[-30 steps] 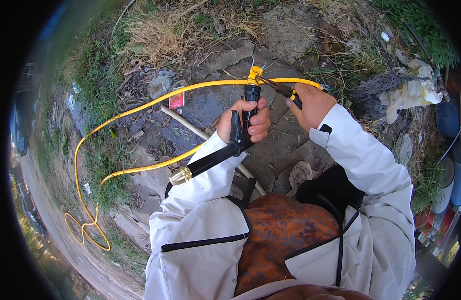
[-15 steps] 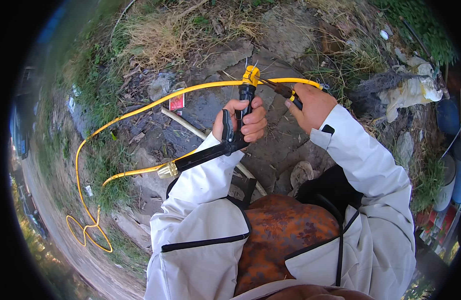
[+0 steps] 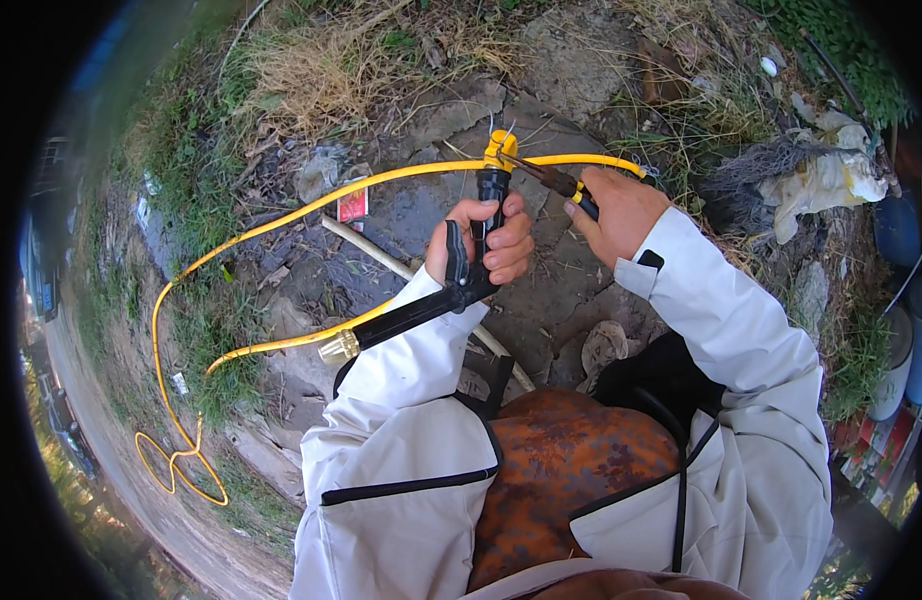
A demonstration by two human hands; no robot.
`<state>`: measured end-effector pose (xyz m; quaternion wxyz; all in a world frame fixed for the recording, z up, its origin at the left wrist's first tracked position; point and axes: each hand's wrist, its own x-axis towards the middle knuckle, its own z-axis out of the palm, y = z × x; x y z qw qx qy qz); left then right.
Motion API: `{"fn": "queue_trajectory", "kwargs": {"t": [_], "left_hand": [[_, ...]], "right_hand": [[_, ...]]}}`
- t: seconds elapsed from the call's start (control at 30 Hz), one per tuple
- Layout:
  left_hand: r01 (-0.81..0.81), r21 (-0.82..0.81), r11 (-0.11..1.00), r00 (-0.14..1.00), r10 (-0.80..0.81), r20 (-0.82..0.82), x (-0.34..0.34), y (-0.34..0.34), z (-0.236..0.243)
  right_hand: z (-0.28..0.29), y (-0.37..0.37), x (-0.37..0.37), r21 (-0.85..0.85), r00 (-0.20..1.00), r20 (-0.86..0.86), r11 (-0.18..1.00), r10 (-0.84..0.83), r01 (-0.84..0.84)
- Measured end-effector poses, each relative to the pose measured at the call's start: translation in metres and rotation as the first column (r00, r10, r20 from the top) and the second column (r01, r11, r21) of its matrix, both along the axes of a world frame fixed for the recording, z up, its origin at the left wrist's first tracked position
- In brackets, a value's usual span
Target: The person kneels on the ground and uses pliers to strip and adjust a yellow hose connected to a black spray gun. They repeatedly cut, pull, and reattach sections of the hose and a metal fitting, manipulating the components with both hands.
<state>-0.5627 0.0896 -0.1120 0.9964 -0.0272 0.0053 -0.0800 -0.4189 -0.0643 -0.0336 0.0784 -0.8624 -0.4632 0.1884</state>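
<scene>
My left hand [image 3: 489, 240] is closed round the handle of a black hose spray gun [image 3: 401, 318] with a trigger lever and a brass nozzle [image 3: 339, 347]. The gun's base points away from me and ends in a yellow connector [image 3: 500, 150], with thin wire ends sticking out around it. A yellow hose [image 3: 381, 180] runs behind or through this connector; exactly how they join cannot be made out. In my right hand [image 3: 621, 212] is a pair of pliers [image 3: 556, 181] with black and yellow handles. Their narrow jaws reach the connector's right side, at the wire.
The hose trails left and loops on the ground [image 3: 181, 470]. A pale stick [image 3: 376, 248] and a red packet [image 3: 353, 205] lie beyond my left arm. Dry grass [image 3: 311, 75] grows at the far side; a torn whitish sack [image 3: 826, 185] and blue containers stand at the right.
My right hand and the pliers have shifted slightly to the left, and the pliers look a little turned. The left hand and spray gun have hardly moved.
</scene>
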Motion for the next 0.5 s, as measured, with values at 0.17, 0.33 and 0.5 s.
{"fn": "queue_trajectory", "kwargs": {"t": [0.17,0.33,0.5], "left_hand": [[0.018,-0.018,1.0,1.0,-0.018,0.003,0.001,-0.001,-0.001],[0.008,0.024,1.0,1.0,-0.008,-0.01,0.001,-0.002,-0.002],[0.014,0.138,0.99,0.998,-0.005,-0.067,0.002,-0.002,0.001]], "right_hand": [[-0.001,0.0,0.003,-0.013,1.0,-0.015,1.0,-0.006,0.006],[-0.004,-0.001,0.004,0.03,1.0,0.014,0.999,0.014,-0.014],[-0.011,-0.004,0.005,0.068,0.999,0.043,0.998,0.009,-0.012]]}}
